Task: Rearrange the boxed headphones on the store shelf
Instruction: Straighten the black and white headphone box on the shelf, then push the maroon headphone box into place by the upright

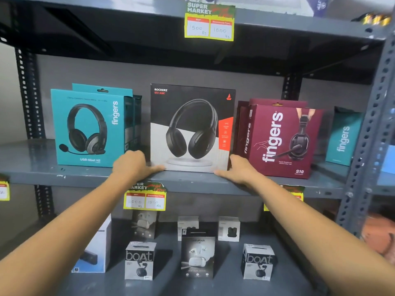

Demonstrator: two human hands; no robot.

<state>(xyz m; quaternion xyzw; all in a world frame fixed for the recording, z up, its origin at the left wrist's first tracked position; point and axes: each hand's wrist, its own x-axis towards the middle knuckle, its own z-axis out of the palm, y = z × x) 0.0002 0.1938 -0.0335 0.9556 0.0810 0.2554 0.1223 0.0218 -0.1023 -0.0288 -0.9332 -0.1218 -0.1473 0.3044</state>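
The black Rockerz headphone box (pixel 192 127) stands upright at the middle of the grey shelf (pixel 32 159), between a teal Fingers box (pixel 89 127) and a maroon Fingers box (pixel 280 139). The left hand (pixel 133 165) and right hand (pixel 237 169) clasp its lower corners, thumbs on its front face.

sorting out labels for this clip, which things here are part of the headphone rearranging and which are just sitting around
Part of the job:
- black Rockerz headphone box, with left hand and right hand at its lower corners
- teal Fingers USB-Meet H2 box
- maroon Fingers S10 box

Just sitting around:
- boAt earbud boxes on the lower shelf
- price tag
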